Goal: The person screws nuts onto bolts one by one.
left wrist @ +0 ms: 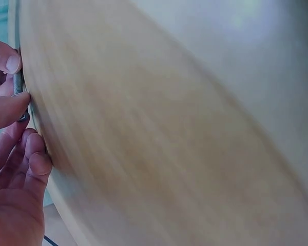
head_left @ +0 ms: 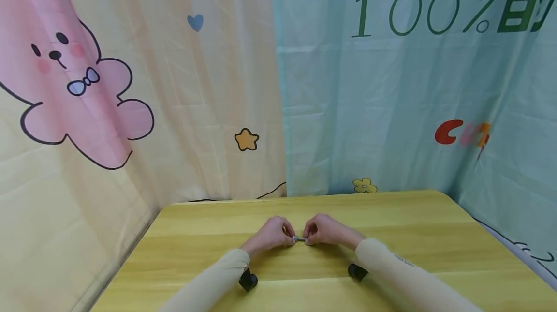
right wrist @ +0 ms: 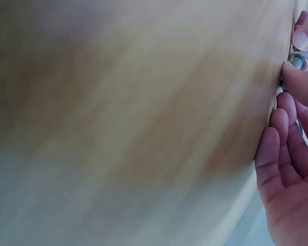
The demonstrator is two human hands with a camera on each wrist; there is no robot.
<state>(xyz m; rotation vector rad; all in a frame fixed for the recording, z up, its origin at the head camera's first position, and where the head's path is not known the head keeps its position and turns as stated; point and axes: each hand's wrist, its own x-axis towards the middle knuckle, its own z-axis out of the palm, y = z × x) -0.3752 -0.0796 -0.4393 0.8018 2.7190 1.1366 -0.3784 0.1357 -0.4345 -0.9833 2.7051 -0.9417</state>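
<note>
A small metal bolt [head_left: 300, 239] lies level between the two hands, low over the table. My left hand [head_left: 273, 232] pinches its wider end between thumb and fingers. The tip of the shank is pinched by my right hand [head_left: 327, 230]. Threads show on the bolt [left wrist: 17, 84] in the left wrist view, at the far left edge. From the right wrist, the wider, rounded end of the bolt [right wrist: 299, 60] appears at the right edge; whether it is a head or a nut I cannot tell. Fingertips cover both ends partly.
Both hands are above a wood-grain table [head_left: 209, 234]. A cream curtain [head_left: 174, 109] with a pink rabbit and a blue-green curtain [head_left: 370, 109] with lettering hang behind it. Black wrist devices [head_left: 248, 280] sit under both cream sleeves [head_left: 217, 273].
</note>
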